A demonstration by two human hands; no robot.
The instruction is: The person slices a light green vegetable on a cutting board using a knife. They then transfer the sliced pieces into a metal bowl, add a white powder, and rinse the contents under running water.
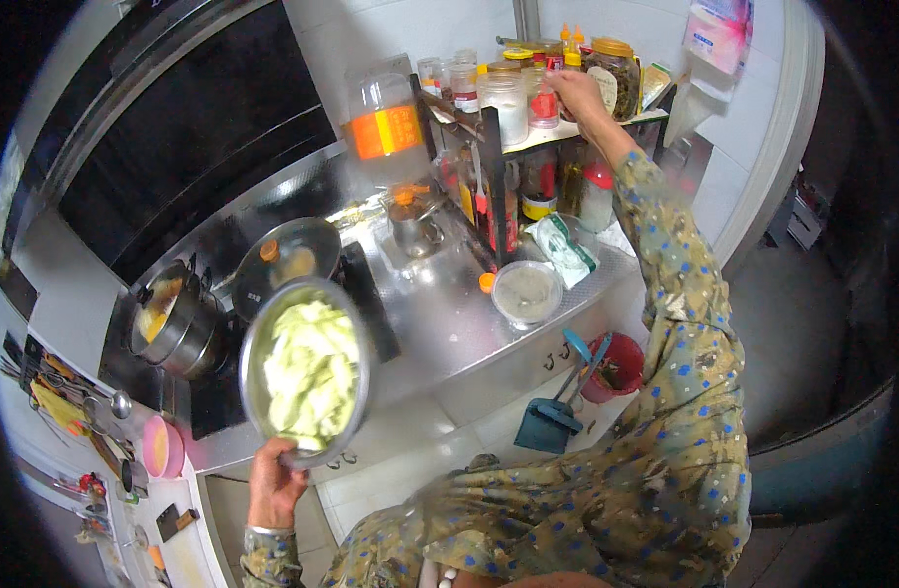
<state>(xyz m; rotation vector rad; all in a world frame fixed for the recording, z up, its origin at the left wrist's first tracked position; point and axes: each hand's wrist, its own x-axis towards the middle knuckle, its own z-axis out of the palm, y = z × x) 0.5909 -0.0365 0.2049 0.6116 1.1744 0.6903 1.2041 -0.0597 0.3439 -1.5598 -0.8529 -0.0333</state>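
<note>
My left hand [275,481] grips the near rim of a steel bowl [364,382], which is tilted and held up over the stove edge. Pale green cut vegetable pieces [310,371] fill the bowl. Far out to the right, my right hand [583,97] is at the top shelf, its fingertips by the rim of a clear jar with a red label [544,110]. Whether the fingers pinch anything is unclear. Left of that jar stands a clear jar of white grains [505,110]. A large jar with dark contents [613,81] is just right of the hand.
A lidded pan [288,257] and a steel pot [174,323] sit on the stove. The steel counter [435,323] holds a metal jug [414,228] and a plastic tub [527,292]. Below are a red bin [618,367] and a dustpan [545,425]. A pink bowl [163,446] stands left.
</note>
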